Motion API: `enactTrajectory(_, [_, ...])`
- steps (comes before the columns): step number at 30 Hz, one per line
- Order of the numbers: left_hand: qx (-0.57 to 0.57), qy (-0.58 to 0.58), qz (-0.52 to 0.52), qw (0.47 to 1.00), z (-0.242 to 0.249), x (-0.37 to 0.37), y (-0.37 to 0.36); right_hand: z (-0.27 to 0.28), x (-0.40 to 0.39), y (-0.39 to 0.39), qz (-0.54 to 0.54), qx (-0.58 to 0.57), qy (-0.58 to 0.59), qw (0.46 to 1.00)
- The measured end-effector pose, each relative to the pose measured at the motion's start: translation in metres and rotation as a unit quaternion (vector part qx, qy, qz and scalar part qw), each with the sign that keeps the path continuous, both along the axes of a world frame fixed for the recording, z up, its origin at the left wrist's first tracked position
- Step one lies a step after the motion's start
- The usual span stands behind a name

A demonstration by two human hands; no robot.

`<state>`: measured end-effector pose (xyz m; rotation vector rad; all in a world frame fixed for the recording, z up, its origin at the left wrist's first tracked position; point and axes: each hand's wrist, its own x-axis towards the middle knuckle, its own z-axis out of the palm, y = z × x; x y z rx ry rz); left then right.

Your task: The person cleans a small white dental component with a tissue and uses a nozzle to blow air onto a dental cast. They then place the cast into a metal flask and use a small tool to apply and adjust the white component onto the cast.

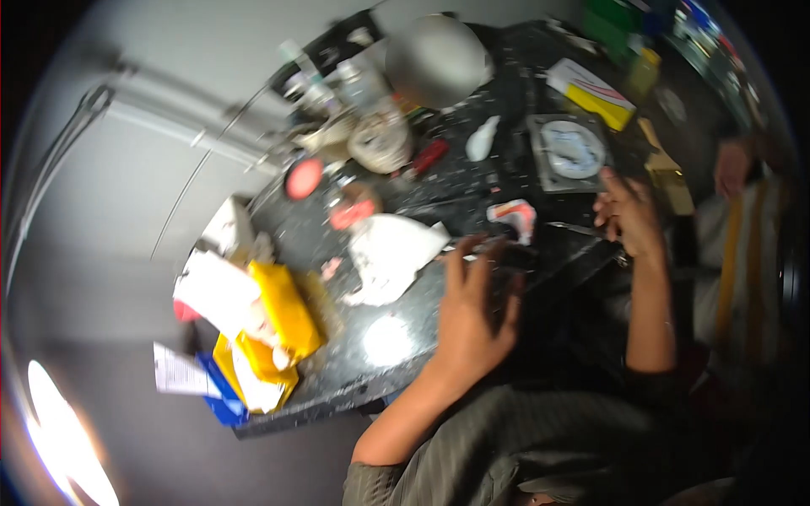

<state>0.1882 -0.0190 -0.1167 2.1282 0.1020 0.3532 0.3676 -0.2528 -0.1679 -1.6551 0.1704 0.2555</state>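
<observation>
My left hand (pixel 474 316) is over the front of the dark worktop (pixel 337 371), its fingers apart and bent downward. Beneath its fingertips is something dark (pixel 509 255), too blurred to name. A curved pink-and-white piece (pixel 515 219), resembling a denture, sits just beyond them. Left of this hand, a crumpled white sheet (pixel 390 257) is spread out. My right hand (pixel 631 218) is at the right edge, index finger stretched out and the others loosely bent. A thin metal tool (pixel 572 228) ends beside its fingers; no grip on it is visible.
A square plate with a round white disc (pixel 574 150), a yellow-and-white box (pixel 592 93) and a white spatula-like piece (pixel 483 139) stand farther back. Bottles and a bowl (pixel 381 145) crowd the rear. Yellow packets (pixel 283 312) lie left. Another person's hand (pixel 732 167) shows at right.
</observation>
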Motion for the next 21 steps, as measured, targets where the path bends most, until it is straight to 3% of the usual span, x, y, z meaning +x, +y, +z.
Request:
enactTrajectory(4, [-0.019,-0.022,0.022,0.999,-0.01,-0.034,0.002,0.019,0.005,0.01,-0.017,0.091,-0.025,0.995])
enactTrajectory(8, [-0.018,-0.067,0.032,0.997,-0.016,-0.061,0.016,0.009,0.016,-0.008,0.032,0.07,-0.07,0.995])
enactTrajectory(14, [-0.227,-0.027,0.015,0.974,-0.027,-0.09,0.044,0.061,-0.038,-0.021,0.084,0.054,-0.153,0.983])
enactTrajectory(16, [-0.221,-0.042,0.015,0.974,-0.033,-0.096,0.048,0.073,-0.057,-0.026,0.152,0.079,-0.167,0.971])
enactTrajectory(18, [-0.404,0.01,0.014,0.914,-0.034,-0.103,0.051,0.08,-0.081,-0.008,0.186,0.112,-0.152,0.964])
enactTrajectory(20, [-0.408,-0.023,-0.003,0.913,-0.039,-0.106,0.055,0.074,-0.104,0.019,0.221,0.15,-0.107,0.958])
enactTrajectory(21, [-0.505,-0.018,-0.034,0.862,-0.04,-0.111,0.058,0.06,-0.102,0.024,0.307,0.134,-0.11,0.936])
